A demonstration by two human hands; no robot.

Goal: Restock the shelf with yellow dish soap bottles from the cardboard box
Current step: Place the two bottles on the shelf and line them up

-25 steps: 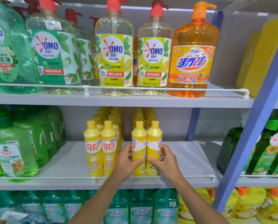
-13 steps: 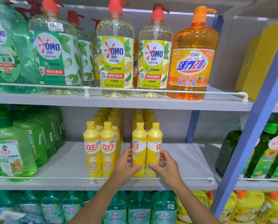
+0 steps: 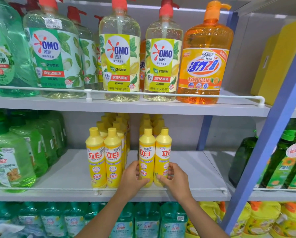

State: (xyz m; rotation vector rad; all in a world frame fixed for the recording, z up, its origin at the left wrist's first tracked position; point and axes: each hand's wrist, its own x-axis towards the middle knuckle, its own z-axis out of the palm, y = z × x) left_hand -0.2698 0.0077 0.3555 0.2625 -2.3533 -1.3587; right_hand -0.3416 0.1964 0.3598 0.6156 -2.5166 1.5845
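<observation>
Yellow dish soap bottles stand upright in rows on the middle shelf [image 3: 71, 170]. In the right-hand rows, two front bottles stand side by side. My left hand [image 3: 132, 179] wraps the lower part of the left front bottle [image 3: 146, 152]. My right hand [image 3: 174, 180] grips the base of the right front bottle [image 3: 163, 148]. Both bottles rest on the shelf just behind the white wire rail [image 3: 40, 188]. To the left stand two more front bottles [image 3: 103, 157], untouched. The cardboard box is out of view.
Green soap jugs [image 3: 8, 157] fill the shelf's left end; dark green bottles [image 3: 281, 162] stand past the blue upright [image 3: 271, 134] on the right. Large pump bottles [image 3: 119, 54] line the shelf above. Teal bottles [image 3: 147, 224] sit on the shelf below. Bare shelf lies right of the held bottles.
Both hands have stayed on the two front bottles, sliding slightly lower on them. The view has shifted a little; the bottles remain in place at the shelf front.
</observation>
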